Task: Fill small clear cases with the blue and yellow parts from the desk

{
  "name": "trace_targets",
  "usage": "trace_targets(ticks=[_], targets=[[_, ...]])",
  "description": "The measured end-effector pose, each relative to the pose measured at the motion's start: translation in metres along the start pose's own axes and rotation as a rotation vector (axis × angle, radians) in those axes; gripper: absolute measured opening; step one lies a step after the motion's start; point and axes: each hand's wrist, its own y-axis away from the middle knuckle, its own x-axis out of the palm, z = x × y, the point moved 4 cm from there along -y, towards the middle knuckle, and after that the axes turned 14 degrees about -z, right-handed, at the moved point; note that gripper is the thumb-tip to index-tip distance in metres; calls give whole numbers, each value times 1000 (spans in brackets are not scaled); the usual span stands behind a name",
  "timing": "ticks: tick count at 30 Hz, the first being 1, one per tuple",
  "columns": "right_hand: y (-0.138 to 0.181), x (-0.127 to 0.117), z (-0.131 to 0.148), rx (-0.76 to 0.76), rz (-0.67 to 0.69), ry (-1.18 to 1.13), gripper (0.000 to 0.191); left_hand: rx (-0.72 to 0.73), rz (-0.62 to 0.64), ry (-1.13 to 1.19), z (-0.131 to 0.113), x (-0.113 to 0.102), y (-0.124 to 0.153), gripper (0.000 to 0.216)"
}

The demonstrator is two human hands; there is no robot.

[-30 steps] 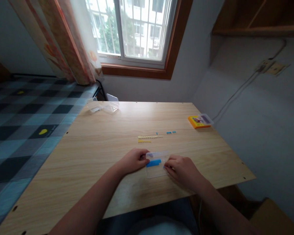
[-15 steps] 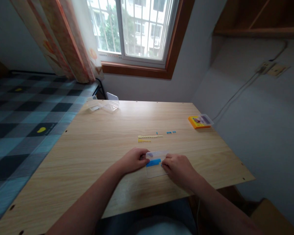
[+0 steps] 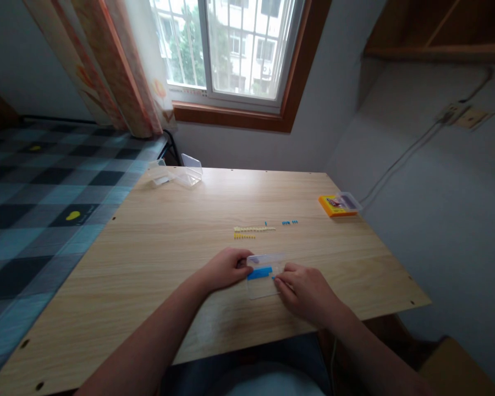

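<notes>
A clear, flat plastic board or tray [image 3: 262, 291] lies in front of me on the wooden table. Its left edge is pinched between the thumb and fingers of my left hand [image 3: 226, 268]. On its left part sits a flat strip of joined blue pieces [image 3: 258, 273], close to my left thumb. The fingers of my right hand [image 3: 303, 285] are pressed together over the board's right part. A small blue piece [image 3: 273, 278] shows at their tips, a little right of the strip. My right hand hides the board's right edge.
Beyond the board lie a row of cream pieces [image 3: 256, 229], a shorter row of yellow pieces [image 3: 245, 237] and several small blue pieces [image 3: 286, 223]. An orange-yellow box [image 3: 336, 205] is near the table's right edge. Open clear plastic boxes [image 3: 190, 175] stand at the back left.
My right hand has shifted slightly to the right and down, and the small blue piece at its fingertips shows more clearly. My left hand keeps its hold. The view has moved slightly.
</notes>
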Motion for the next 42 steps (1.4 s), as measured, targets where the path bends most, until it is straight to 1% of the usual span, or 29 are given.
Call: trace_targets(ticks=[8, 21, 42], targets=[[-1, 0, -5, 18, -43, -44, 37, 9, 1, 3, 0, 0, 0, 14], [-4, 9, -3, 19, -65, -50, 37, 16, -5, 1, 1, 0, 1, 12], [-2, 10, -3, 36, -88, -91, 37, -8, 8, 22, 1, 0, 1, 13]])
